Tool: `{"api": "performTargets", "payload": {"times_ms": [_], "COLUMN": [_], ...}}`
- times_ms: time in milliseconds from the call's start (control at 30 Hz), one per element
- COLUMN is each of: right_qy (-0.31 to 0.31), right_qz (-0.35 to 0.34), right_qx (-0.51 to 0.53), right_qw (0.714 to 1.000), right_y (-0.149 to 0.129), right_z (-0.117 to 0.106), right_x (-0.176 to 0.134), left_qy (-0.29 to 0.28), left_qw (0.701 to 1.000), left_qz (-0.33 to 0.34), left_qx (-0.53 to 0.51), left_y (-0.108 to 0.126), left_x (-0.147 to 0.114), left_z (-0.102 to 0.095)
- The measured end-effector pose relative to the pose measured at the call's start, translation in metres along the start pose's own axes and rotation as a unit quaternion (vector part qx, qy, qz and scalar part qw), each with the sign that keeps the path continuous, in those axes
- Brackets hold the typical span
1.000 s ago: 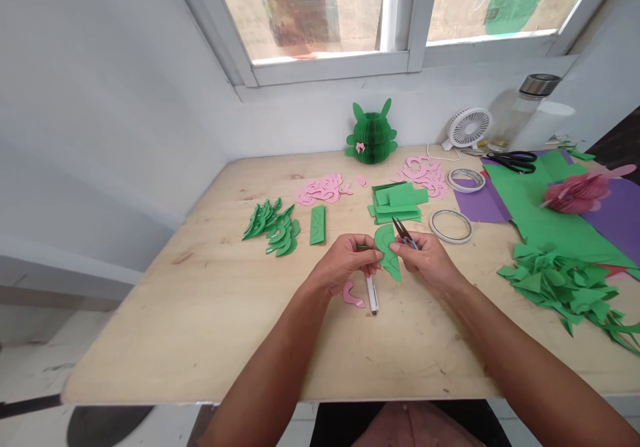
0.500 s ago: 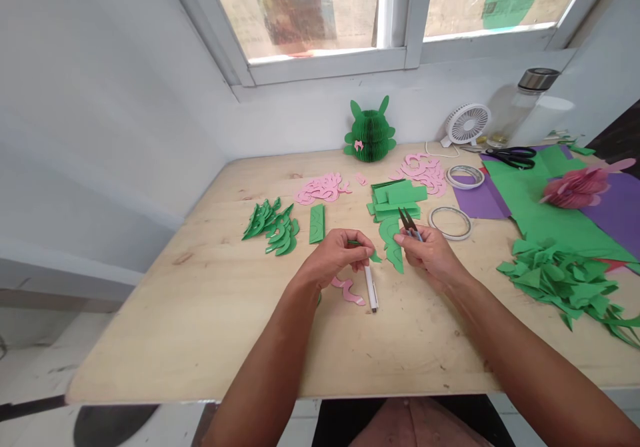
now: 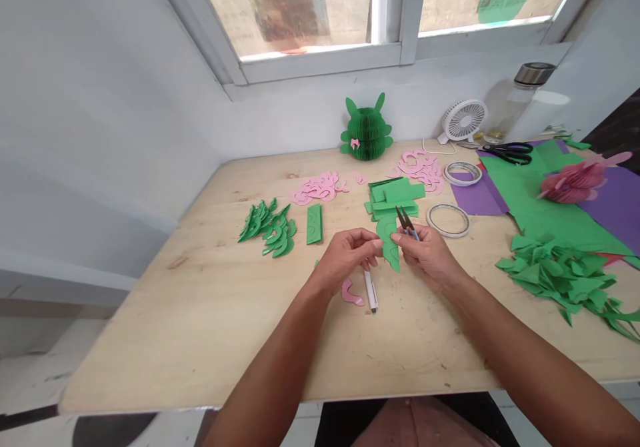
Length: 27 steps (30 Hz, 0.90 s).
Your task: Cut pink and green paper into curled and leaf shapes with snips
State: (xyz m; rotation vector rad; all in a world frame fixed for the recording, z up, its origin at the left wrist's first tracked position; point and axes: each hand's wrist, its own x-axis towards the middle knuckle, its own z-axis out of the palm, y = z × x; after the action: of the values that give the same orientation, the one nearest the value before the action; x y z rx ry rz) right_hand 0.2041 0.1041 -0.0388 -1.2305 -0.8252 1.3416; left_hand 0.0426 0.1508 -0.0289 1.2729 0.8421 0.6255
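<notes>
Between my hands is a green paper piece (image 3: 389,243) with a curved outline and drawn lines. The fingers of my left hand (image 3: 353,252) pinch its left edge. My right hand (image 3: 425,250) grips its right edge between thumb and finger, and also holds small thread snips (image 3: 406,220), dark blades pointing up and away. Below my left hand lie a white pen (image 3: 371,291) and a pink curved paper strip (image 3: 352,295), partly covered by the hand. A folded green paper rectangle (image 3: 314,224) with a drawn curve lies beyond it.
Cut green shapes (image 3: 270,228) and pink shapes (image 3: 317,188) lie left; folded green strips (image 3: 395,197) sit ahead. Tape rolls (image 3: 449,221), green scraps (image 3: 563,270), black scissors (image 3: 507,152) and a pink paper figure (image 3: 575,181) are right. A green paper figure (image 3: 367,133), fan (image 3: 465,120) and bottle (image 3: 515,103) stand behind.
My left hand has moved right and taken hold of the green paper piece's left edge. The small green scrap at its fingertips no longer shows. My right hand keeps the snips and the paper.
</notes>
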Motion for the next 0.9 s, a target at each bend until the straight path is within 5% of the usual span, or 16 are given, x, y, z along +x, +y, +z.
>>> {"api": "performTargets", "payload": {"times_ms": [900], "right_qy": [0.011], "right_qz": [-0.013], "right_qx": [-0.061], "right_qw": [0.998], "right_y": [0.0101], "right_z": [0.0041], "right_x": [-0.0005], "left_qy": [0.085], "left_qw": [0.994], "left_qz": [-0.010], "left_qx": [-0.069], "left_y": [-0.0113], "left_x": [0.0042], "left_z": [0.0072]}}
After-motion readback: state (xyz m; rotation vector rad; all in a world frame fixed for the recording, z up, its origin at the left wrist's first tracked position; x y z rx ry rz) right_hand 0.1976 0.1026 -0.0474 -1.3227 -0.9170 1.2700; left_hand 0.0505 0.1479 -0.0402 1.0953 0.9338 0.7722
